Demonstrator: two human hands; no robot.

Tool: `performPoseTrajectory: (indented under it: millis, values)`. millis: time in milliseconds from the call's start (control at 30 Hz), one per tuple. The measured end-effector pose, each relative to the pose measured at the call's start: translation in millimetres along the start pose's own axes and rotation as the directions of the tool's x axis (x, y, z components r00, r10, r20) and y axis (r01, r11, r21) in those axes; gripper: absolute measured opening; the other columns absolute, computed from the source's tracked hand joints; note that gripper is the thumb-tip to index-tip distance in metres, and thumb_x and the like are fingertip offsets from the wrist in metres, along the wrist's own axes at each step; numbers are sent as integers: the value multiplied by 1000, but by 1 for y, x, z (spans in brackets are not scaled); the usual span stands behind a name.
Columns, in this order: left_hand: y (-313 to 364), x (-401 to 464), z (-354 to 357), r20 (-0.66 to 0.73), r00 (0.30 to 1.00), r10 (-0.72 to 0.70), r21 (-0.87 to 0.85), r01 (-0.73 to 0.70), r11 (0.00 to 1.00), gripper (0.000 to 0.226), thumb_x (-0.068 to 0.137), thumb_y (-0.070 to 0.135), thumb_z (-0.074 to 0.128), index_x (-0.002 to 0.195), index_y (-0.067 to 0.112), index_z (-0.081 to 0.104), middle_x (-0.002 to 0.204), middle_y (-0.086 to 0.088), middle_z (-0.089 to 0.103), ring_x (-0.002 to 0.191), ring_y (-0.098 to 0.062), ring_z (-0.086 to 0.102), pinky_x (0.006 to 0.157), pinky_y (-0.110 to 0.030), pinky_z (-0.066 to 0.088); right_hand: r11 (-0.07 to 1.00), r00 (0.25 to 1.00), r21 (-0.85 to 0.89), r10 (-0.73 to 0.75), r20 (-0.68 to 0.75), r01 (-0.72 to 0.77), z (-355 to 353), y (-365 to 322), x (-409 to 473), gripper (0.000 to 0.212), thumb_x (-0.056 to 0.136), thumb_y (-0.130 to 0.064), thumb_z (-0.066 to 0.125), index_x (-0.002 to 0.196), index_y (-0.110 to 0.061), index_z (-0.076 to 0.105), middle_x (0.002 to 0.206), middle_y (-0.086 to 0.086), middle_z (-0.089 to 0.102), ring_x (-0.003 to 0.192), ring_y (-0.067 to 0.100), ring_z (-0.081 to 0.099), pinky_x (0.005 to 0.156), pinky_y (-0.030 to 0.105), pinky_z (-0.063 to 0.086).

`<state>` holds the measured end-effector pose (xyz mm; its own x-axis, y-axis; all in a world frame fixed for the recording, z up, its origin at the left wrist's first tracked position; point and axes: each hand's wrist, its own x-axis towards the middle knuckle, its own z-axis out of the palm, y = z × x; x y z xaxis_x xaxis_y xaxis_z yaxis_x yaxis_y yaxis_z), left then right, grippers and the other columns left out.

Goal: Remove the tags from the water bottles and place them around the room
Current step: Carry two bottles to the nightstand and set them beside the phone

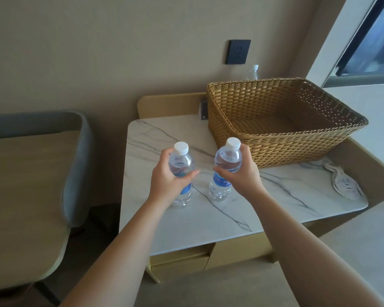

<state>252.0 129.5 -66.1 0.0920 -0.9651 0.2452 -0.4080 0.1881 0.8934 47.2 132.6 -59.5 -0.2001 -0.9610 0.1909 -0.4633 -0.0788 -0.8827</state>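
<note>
Two clear capped water bottles (181,173) (225,169), blue labels, upright, held

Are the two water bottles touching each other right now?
Apart. The head view shows bare marble tabletop between the left bottle, held in the left hand, and the right bottle, held in the right hand.

Three water bottles (182,171), one wicker basket (275,149), two hands (167,177).
</note>
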Motion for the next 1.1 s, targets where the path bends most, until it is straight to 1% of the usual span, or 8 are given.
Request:
performPoseTrajectory:
  millis: [167, 367, 533, 600, 667, 800, 933, 1100]
  values:
    - [10, -10, 14, -40, 992, 122, 65, -120, 991, 65, 62, 35, 88, 114, 18, 52, 101, 7, 61, 89, -15, 59, 74, -30, 51, 1000, 991, -6, -4, -132, 3, -18, 4, -14, 64, 61, -43, 80, 104, -56, 34, 99, -44, 53, 93, -19, 52, 65, 13, 39]
    - [43, -17, 60, 156, 962, 226, -47, -221, 974, 63, 61, 47, 82, 111, 26, 50, 101, 8, 63, 88, -11, 58, 72, -18, 47, 999, 956, -39, 17, -293, -30, -69, 19, -42, 58, 56, -58, 76, 103, -55, 43, 98, -36, 60, 89, -12, 60, 67, 13, 42]
    - [81, -34, 126, 372, 886, 277, -214, -209, 954, 62, 62, 49, 80, 111, 24, 50, 102, 4, 65, 93, -16, 63, 79, -40, 53, 994, 876, -43, 71, -477, -104, -129, 44, -81, 65, 53, -59, 79, 108, -48, 47, 99, -32, 64, 83, -12, 64, 65, 3, 44]
    - [97, -46, 157, 453, 840, 300, -261, -196, 945, 64, 63, 49, 80, 113, 24, 50, 103, 3, 64, 95, -17, 62, 81, -45, 53, 987, 824, -57, 91, -559, -147, -157, 56, -100, 67, 52, -60, 78, 110, -44, 48, 99, -33, 64, 85, -14, 62, 66, 0, 43]
    - [112, -61, 190, 536, 778, 327, -290, -194, 937, 65, 63, 52, 80, 114, 28, 48, 106, 4, 63, 96, -16, 63, 81, -46, 53, 978, 772, -51, 127, -622, -202, -186, 68, -120, 66, 51, -60, 78, 108, -42, 50, 97, -28, 67, 83, -10, 65, 66, 7, 47]
    - [148, -102, 260, 640, 664, 387, -327, -220, 919, 70, 61, 55, 79, 116, 29, 47, 107, 5, 65, 94, -15, 65, 80, -44, 54, 951, 642, -40, 175, -746, -306, -249, 98, -166, 65, 52, -62, 79, 107, -47, 48, 95, -27, 68, 80, -6, 67, 67, 7, 49]
    - [191, -155, 337, 713, 535, 453, -403, -216, 889, 70, 62, 53, 79, 119, 28, 46, 111, 6, 64, 96, -13, 64, 85, -43, 54, 912, 513, -12, 219, -830, -410, -320, 134, -216, 71, 53, -65, 78, 111, -41, 46, 100, -12, 71, 87, 6, 70, 79, 28, 56]
    - [248, -240, 439, 764, 375, 525, -471, -233, 851, 66, 64, 53, 80, 115, 32, 44, 108, 13, 62, 95, 2, 61, 85, -28, 53, 856, 343, -25, 179, -922, -516, -420, 172, -288, 68, 55, -67, 76, 111, -45, 43, 99, -8, 70, 85, 11, 69, 74, 27, 54]
